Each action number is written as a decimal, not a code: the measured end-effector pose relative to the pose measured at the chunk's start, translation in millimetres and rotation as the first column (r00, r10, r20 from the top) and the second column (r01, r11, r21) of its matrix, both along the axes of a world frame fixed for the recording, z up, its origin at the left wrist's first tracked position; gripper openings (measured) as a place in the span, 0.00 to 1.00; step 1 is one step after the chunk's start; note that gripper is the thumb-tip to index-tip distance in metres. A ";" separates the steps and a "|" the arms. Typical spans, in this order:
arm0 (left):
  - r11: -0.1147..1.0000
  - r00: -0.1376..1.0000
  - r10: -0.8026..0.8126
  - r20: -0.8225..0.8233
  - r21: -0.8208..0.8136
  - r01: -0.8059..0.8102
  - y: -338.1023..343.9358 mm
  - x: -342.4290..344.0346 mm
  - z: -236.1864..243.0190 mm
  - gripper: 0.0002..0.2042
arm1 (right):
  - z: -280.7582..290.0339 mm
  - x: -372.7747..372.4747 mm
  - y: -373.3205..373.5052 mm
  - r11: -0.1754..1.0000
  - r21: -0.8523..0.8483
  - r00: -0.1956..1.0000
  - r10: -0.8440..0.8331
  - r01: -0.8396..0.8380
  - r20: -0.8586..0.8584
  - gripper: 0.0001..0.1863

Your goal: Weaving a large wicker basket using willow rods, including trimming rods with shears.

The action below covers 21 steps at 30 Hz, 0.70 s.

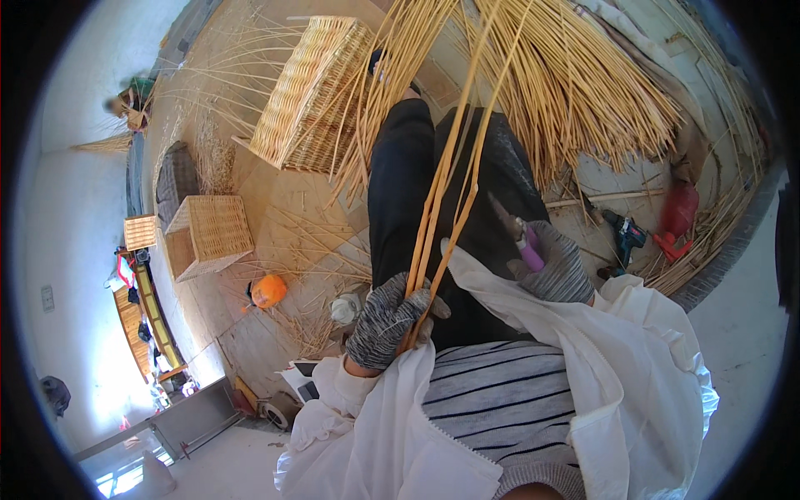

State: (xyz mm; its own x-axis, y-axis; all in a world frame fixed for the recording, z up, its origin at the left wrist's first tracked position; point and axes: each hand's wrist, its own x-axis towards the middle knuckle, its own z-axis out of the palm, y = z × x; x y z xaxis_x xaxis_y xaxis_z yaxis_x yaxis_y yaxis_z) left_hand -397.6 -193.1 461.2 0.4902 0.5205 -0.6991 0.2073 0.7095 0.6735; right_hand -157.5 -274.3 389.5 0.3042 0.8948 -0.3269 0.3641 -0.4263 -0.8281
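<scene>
My left hand (pixel 387 321), in a grey knitted glove, is closed around the lower ends of a few long peeled willow rods (pixel 442 179). The rods slant up and away from my lap, over my dark trousers. In my right hand (pixel 562 267), gloved the same way, is a knife (pixel 532 250) with a purple handle. Its narrow dark blade points up and left above my right thigh, apart from the rods. Beyond my knees lies a large bundle of similar willow rods (pixel 575 92).
A large wicker basket (pixel 308 96) with loose rod ends stands ahead to the left, and a smaller one (pixel 212 237) farther left. An orange round object (pixel 268 292) sits on the floor. At right are a cordless drill (pixel 625 237) and a red object (pixel 677 212).
</scene>
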 end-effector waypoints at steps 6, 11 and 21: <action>0.986 0.998 0.042 -0.039 0.166 -0.035 2.5 18.9 -14.6 0.13 | -2.2 8.9 -8.1 0.997 0.072 0.925 -0.032 0.005 0.379 0.27; 0.964 0.992 0.053 -0.119 0.264 -0.020 0.2 22.6 -23.2 0.10 | -7.2 8.2 -2.4 1.000 0.017 0.849 0.008 -0.020 0.528 0.29; 0.942 0.987 0.156 -0.041 0.308 -0.136 0.3 21.5 -18.7 0.11 | -0.8 19.6 2.5 0.987 -0.141 0.957 0.112 -0.076 0.268 0.24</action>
State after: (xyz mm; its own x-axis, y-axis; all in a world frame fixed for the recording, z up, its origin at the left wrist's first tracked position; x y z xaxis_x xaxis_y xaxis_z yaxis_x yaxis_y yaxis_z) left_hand -376.1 -192.9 442.5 0.3523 0.7750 -0.5247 0.1668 0.4996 0.8500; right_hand -137.9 -271.9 388.7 0.3142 0.8798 -0.3566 0.6130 -0.4749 -0.6314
